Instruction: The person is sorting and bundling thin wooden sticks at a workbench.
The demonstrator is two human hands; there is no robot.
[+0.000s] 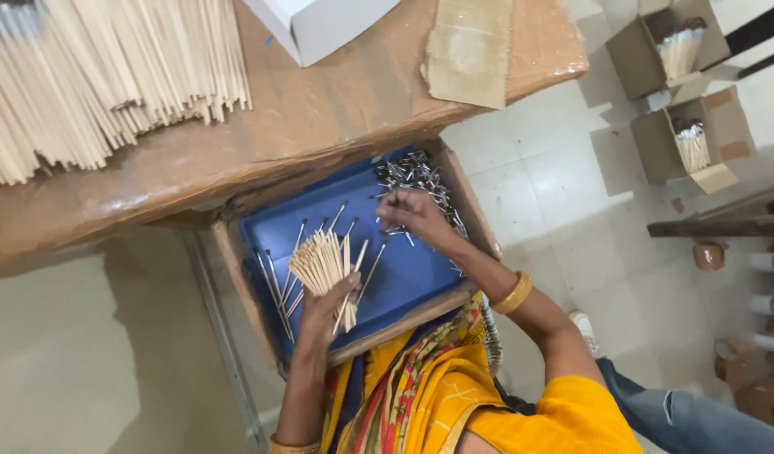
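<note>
- Head view: the left hand (324,307) is clenching a fanned bundle of thin sticks (322,262), gripping it at the lower end, over the blue tray (404,273).
- The right hand (414,214) is reaching into a heap of small metal pieces (414,176) at the tray's far corner, fingers curled down onto them (whether it is pinching one, I cannot tell).
- Several finished sticks with dark metal tips (278,286) are lying loose on the tray, just beside the bundle.
- The tray is sitting in a wooden frame (236,277) against the edge of a worn wooden table (320,109).
- A large pile of bare sticks (93,76) is lying on the table, well apart from the hands.
- Two cardboard boxes (694,139) holding sticks are standing on the tiled floor (555,168).
</note>
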